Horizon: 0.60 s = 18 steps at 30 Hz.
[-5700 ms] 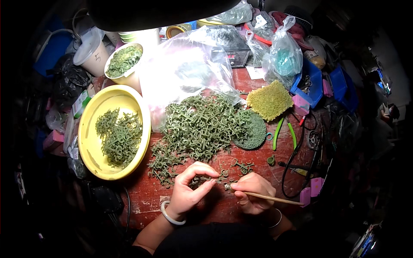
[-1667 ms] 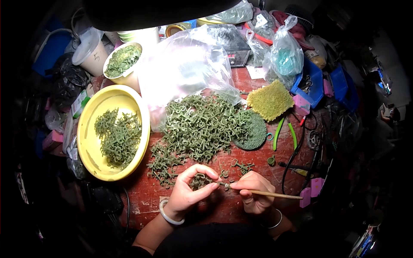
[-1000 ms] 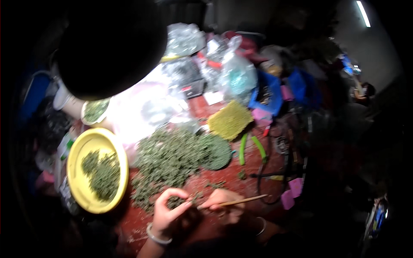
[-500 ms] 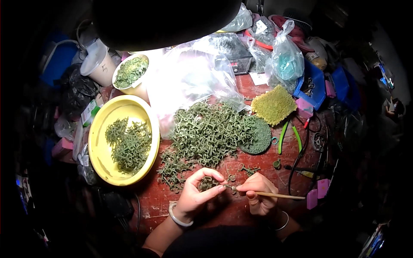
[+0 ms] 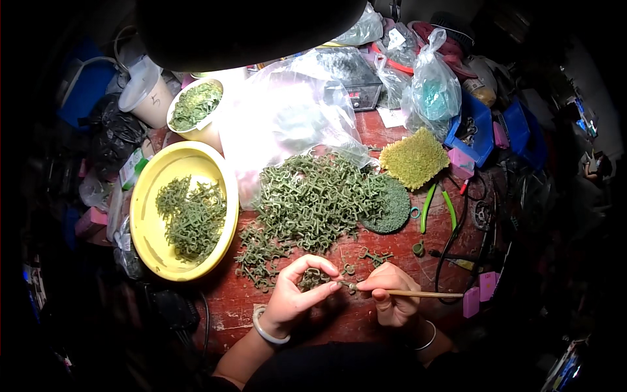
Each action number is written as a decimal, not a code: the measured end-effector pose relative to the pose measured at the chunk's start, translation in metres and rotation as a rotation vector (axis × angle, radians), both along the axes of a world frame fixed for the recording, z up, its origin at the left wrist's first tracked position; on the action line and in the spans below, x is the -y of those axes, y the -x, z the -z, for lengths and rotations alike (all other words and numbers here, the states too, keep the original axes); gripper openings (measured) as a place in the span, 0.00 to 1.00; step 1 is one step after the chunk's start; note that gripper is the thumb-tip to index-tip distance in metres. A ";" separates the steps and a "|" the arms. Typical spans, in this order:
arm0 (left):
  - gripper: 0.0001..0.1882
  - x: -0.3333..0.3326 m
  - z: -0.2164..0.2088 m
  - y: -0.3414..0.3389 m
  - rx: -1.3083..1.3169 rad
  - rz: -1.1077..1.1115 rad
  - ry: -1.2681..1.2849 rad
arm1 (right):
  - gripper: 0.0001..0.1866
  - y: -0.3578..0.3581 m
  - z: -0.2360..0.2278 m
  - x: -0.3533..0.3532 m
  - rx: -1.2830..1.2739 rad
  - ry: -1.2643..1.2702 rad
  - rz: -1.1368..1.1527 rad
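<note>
My left hand (image 5: 292, 297) pinches a small green branched piece (image 5: 342, 283) between thumb and forefinger, low in the middle of the view. From the other side, my right hand (image 5: 395, 300) grips a thin wooden-handled tool (image 5: 428, 294). Its tip meets the piece close to my left fingertips; what kind of tip it has is too small to tell. Beyond both hands spreads a large heap of similar green pieces (image 5: 313, 199). A few loose ones (image 5: 375, 257) lie just past my right hand.
Left of the heap stands a yellow basin (image 5: 145, 222) partly filled with green pieces. A clear plastic bag (image 5: 287, 124), scale (image 5: 353, 78) and white tub (image 5: 202, 127) are behind. At right are a yellow textured block (image 5: 415, 159), round green pad (image 5: 390, 208), green-handled pliers (image 5: 428, 208) and cables.
The view has shifted slightly, moving the basin and heap a little to the left. Both hands keep their hold, with the tool tip still at the small green piece.
</note>
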<state>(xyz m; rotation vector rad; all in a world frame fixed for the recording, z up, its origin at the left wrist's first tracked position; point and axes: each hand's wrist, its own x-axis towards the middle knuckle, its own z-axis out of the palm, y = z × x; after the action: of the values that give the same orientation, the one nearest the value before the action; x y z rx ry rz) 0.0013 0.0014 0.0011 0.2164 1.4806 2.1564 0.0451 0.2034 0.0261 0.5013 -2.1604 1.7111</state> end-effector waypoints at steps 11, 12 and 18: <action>0.12 0.001 -0.002 0.001 -0.041 0.022 0.038 | 0.08 0.000 -0.004 -0.002 0.085 0.042 -0.030; 0.12 0.000 -0.002 0.001 -0.045 0.021 0.045 | 0.09 0.001 -0.004 -0.002 0.064 0.045 -0.030; 0.12 0.001 -0.003 0.000 -0.046 0.009 0.039 | 0.09 0.002 -0.003 -0.001 -0.003 -0.009 -0.025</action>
<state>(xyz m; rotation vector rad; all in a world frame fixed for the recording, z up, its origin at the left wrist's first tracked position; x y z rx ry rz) 0.0010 0.0005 0.0038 0.2600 1.5429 2.1264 0.0433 0.2046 0.0289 0.5355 -2.1695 1.7137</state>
